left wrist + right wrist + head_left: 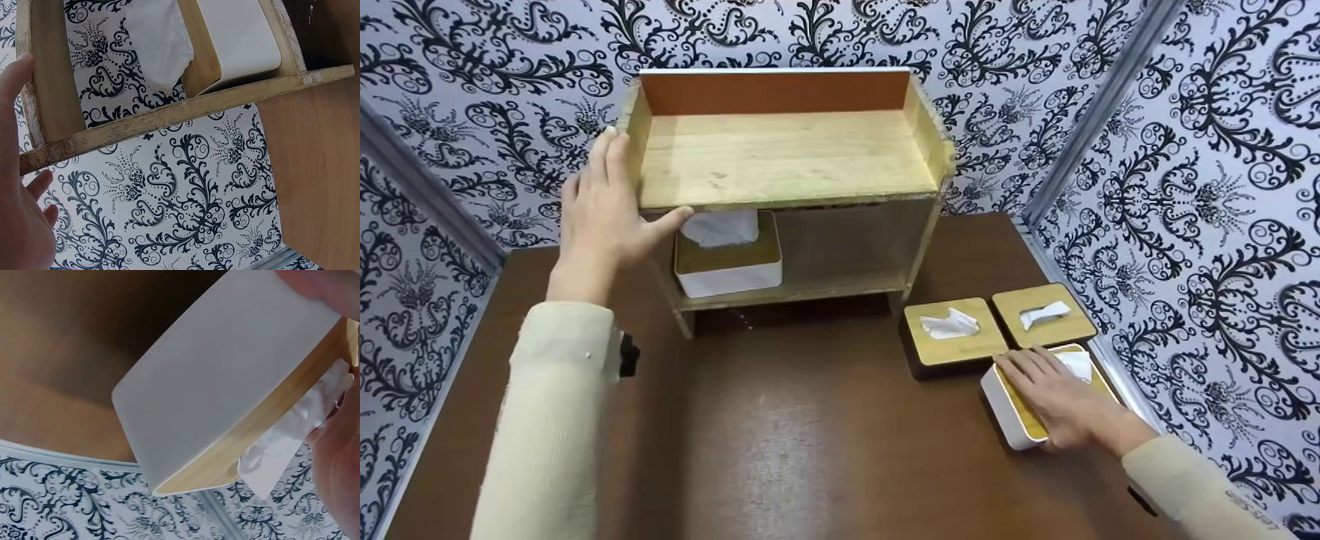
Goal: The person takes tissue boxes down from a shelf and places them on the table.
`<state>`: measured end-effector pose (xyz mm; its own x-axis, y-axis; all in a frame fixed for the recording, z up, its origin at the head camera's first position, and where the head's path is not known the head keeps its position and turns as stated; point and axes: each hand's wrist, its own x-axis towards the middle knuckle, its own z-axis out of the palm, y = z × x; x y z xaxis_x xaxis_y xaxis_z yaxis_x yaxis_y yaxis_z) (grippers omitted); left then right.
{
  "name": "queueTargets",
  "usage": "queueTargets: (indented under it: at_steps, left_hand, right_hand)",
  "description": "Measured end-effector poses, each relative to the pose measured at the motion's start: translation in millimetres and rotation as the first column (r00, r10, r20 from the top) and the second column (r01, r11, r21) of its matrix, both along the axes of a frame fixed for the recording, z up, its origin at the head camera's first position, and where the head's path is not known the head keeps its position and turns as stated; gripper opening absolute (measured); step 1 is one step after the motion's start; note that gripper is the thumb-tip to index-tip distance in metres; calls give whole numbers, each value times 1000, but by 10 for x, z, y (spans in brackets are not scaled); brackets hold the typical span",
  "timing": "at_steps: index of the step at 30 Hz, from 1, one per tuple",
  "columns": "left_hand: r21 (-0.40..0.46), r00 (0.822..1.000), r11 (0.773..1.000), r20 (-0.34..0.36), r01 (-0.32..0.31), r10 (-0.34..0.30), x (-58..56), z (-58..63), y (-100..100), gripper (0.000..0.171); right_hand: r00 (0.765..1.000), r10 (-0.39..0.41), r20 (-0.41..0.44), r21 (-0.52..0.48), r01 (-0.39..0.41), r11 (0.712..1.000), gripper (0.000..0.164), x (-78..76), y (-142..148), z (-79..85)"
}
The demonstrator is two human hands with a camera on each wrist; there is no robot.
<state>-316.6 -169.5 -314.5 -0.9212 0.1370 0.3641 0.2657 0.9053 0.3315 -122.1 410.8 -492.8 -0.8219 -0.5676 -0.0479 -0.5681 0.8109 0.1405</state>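
Observation:
My left hand (604,206) grips the front left corner of a small wooden shelf (795,161), its thumb at the front edge and its fingers along the side panel. On the lower board, at the left, stands a white tissue box (735,280) with a wooden lid and a tissue sticking out. Over at the right, my right hand (1057,401) holds another white tissue box (1006,409) from above, its palm across the wooden lid. A thumb (318,284) presses the white wall in the right wrist view, and a crumpled tissue (298,422) pokes out beside the palm.
Two dark tissue boxes with wooden lids, one nearer the shelf (960,351) and one by the wall (1061,332), sit just behind the held box. Patterned walls (1200,225) enclose the brown table (780,420) at the back and sides.

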Motion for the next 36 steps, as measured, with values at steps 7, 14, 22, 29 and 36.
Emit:
queueTargets:
  at_steps: [7,14,22,29,36]
  left_hand:
    - [-2,1000,1000,-3,0,0,6,3,5,115]
    - [1,1000,1000,-6,-3,3,6,3,-7,114]
    - [-1,1000,1000,6,-5,5,3,0,-11,115]
    - [0,1000,1000,-3,-7,7,19,-4,-1,114]
    - [11,1000,1000,-15,0,0,13,4,7,112]
  right_hand:
    - [1000,15,-10,52,-15,999,137,32,133,-142]
    - [1000,16,-7,63,-15,998,131,47,263,-262]
    - [1000,-20,-15,36,20,999,118,46,390,-303]
    - [998,-66,-7,23,66,998,110,60,519,-298]
    - [997,-72,-19,24,73,997,108,66,635,-288]
